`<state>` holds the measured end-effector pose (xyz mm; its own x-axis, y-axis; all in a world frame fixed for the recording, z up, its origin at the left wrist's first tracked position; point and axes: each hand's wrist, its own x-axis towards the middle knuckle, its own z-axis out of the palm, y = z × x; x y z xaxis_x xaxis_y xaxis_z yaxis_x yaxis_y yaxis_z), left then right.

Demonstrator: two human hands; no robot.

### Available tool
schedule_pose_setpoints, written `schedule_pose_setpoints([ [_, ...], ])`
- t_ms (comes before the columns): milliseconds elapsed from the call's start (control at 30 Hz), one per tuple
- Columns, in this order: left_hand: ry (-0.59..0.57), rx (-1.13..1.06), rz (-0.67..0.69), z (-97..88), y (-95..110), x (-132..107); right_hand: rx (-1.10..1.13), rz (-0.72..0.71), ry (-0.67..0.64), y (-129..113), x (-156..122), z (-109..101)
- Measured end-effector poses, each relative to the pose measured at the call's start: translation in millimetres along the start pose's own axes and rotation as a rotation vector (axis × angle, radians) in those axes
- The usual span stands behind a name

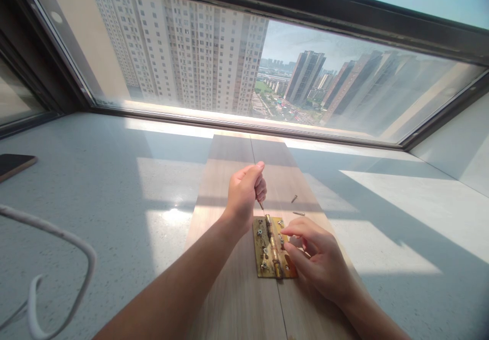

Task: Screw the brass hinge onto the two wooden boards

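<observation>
A brass butt hinge (272,248), stained and worn, lies opened flat across the seam between two light wooden boards (233,279). Several screws stand in its holes, among them a screw (281,242) in the right leaf. My left hand (246,189) is closed in a fist above the hinge's far end, around a screwdriver (261,205); only its thin dark shaft shows below the fist, and the handle is hidden. Beside the right leaf is my right hand (317,256), its thumb and index fingertip apart on either side of that screw. Whether they touch it I cannot tell.
Two loose screws, a far screw (294,198) and a nearer screw (298,213), lie on the right board. The boards rest on a white speckled sill (114,187) below a window (214,59). At left are a phone (17,165) and a white cable (82,248).
</observation>
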<state>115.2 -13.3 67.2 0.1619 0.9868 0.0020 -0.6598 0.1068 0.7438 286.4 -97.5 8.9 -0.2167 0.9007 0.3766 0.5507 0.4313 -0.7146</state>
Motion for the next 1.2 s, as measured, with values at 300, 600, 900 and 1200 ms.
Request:
schedule_pose_setpoints([
  [300, 0.003, -0.003, -0.006, 0.9, 0.4, -0.9, -0.127, 0.088, -0.055, -9.7, 9.4, -1.3],
  [600, -0.005, -0.005, -0.004, 0.7, 0.8, 0.0, -0.159, 0.191, -0.026, -5.6, 7.7, 1.8],
  [900, -0.01, 0.007, -0.016, -0.9, -1.0, 1.6, -0.055, 0.193, -0.049, -6.9, 7.3, 0.1],
  [1200, -0.007, 0.0, -0.008, -0.7, 0.6, 0.8, -0.044, 0.145, -0.07, -5.2, 5.7, 0.7],
])
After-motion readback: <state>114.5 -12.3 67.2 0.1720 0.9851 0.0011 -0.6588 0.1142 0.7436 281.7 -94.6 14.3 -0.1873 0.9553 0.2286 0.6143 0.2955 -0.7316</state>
